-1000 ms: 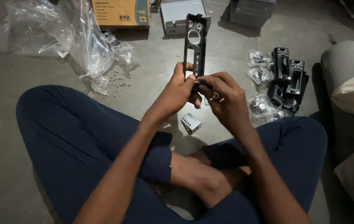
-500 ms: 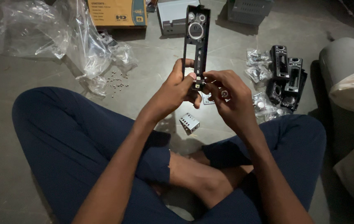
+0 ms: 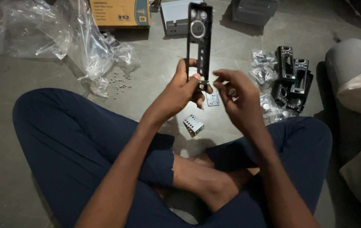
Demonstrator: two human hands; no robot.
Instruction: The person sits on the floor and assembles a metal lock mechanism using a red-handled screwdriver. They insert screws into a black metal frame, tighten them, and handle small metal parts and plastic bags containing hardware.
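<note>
Two hands meet above the crossed legs of a person sitting on the floor [image 3: 155, 80]. The left hand [image 3: 182, 90] is clenched around the lower end of a long black metal plate [image 3: 199, 40], holding it upright so that its top, with a round ring opening and two small holes, points away from the body. The right hand [image 3: 235, 99] sits just right of the plate's lower end, fingers curled and pinched together; something small and shiny seems to show among the fingers, but whether it is actually gripped cannot be told.

Taking the black plate as the landmark: directly below its lower end, on the floor, lies a small flat silver square piece [image 3: 213, 99], and further below that, nearer the legs, a small silver perforated box [image 3: 193, 125]. Well to the plate's right stands a cluster of black lock bodies [image 3: 292, 78] with small clear bags of parts [image 3: 262, 63] beside them. To the plate's left lie crumpled clear plastic bags [image 3: 62, 38] and a scatter of small screws [image 3: 119, 80]. Behind the plate's top, a cardboard box [image 3: 119, 12] sits to the left and a grey metal box [image 3: 254, 10] to the right.
</note>
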